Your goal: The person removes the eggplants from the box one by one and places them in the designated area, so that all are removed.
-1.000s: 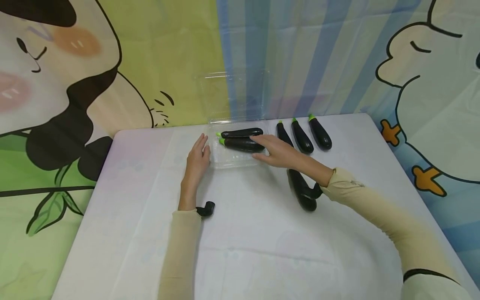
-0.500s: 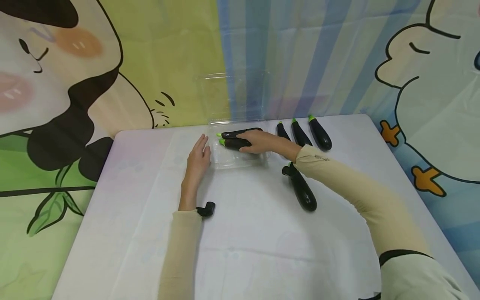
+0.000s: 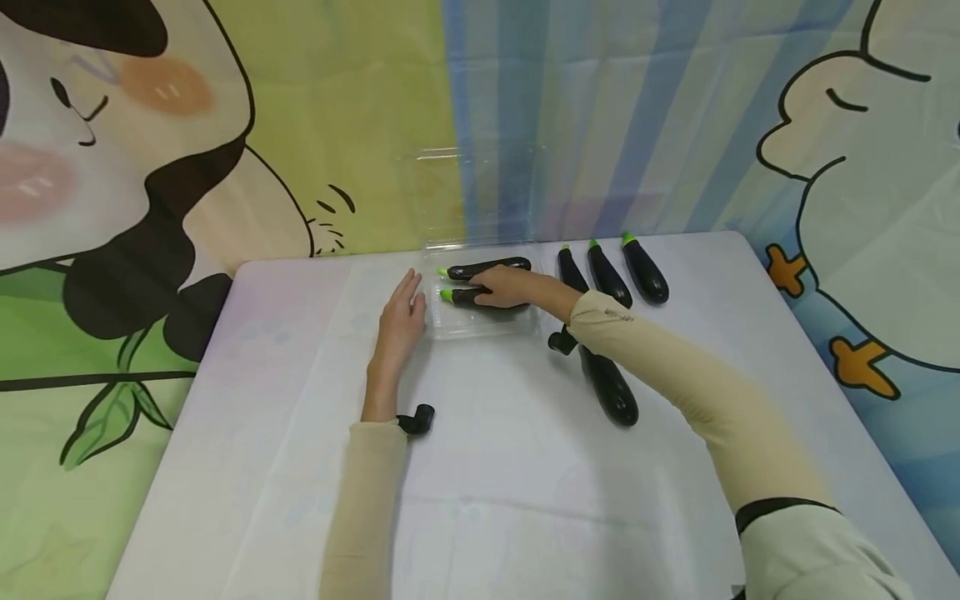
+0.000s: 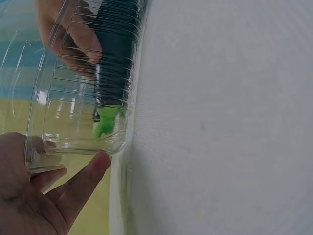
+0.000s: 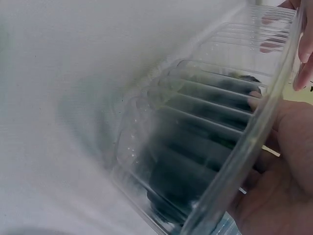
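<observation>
A clear plastic clamshell tray [image 3: 480, 327] sits at the table's far middle, its lid [image 3: 480, 196] standing open behind it. Two dark eggplants with green stems lie inside. My right hand [image 3: 506, 286] reaches in from the right and grips the near eggplant [image 3: 459, 295]; the far eggplant [image 3: 487, 267] lies free behind it. In the left wrist view, fingers [image 4: 80, 41] wrap that eggplant [image 4: 115, 63] behind the tray wall [image 4: 73, 142]. My left hand [image 3: 401, 321] lies flat, its straight fingers [image 4: 93, 166] touching the tray's left end. The right wrist view shows the ribbed tray wall [image 5: 220, 122] against my palm [image 5: 279, 176].
Three more eggplants [image 3: 607, 275] lie side by side right of the tray. A larger eggplant [image 3: 613, 390] lies nearer, partly under my right forearm. The white table [image 3: 487, 500] ends at cartoon-printed curtains on the back and the right.
My right hand moved left from the tray's right edge onto the near eggplant and closed on it. The left hand stayed at the tray's left end.
</observation>
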Available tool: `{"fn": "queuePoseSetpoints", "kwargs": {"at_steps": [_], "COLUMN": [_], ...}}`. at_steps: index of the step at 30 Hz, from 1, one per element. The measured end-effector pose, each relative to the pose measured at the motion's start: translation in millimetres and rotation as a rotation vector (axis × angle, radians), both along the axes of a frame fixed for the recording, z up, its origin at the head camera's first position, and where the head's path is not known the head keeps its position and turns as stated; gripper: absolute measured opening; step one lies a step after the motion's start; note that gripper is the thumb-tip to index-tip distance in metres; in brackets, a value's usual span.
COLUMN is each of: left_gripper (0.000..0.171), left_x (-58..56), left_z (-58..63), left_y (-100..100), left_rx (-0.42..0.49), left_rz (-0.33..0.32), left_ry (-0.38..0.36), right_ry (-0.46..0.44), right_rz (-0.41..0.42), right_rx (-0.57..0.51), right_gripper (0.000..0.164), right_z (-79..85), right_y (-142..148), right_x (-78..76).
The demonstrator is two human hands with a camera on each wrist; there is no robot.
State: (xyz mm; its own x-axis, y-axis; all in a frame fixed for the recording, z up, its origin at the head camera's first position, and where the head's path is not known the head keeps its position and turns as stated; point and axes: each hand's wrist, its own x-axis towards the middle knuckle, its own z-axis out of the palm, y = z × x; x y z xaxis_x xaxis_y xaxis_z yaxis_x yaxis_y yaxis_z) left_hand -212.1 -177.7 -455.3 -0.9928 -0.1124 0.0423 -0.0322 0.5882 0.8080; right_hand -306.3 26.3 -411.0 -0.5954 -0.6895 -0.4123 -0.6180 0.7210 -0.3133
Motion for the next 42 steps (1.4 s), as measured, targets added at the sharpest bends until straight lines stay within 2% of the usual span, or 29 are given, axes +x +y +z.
{"fn": "queuePoseSetpoints", "kwargs": {"at_steps": [10,22,34,42], "left_gripper": [0.047,0.046,0.047,0.047], "left_x": [-0.3,1.7,2.1,1.2], "left_z": [-0.8,0.8,1.2,1.8], "left_y": [0.3,1.0,1.1,0.1], "left_rx": [-0.015,-0.010,-0.009,-0.011], "left_rz": [0.002,0.006,-0.002,-0.002], "left_ry": [0.020,0.005,-0.027,-0.023], "right_ry": [0.054,0.120,0.205,0.295], "right_rz": [0.038,0.058,0.032,-0.033], "right_rx": [-0.059,-0.092,-0.092,-0.127], "right_gripper": [0.048,0.048,0.047,0.048], "right_z": [-9.4,-14.1,-16.7,-4.7], "right_y": [1.6,5.3,7.6,22.0], "right_x": [-0.7,4.0,10.6,17.6]}}
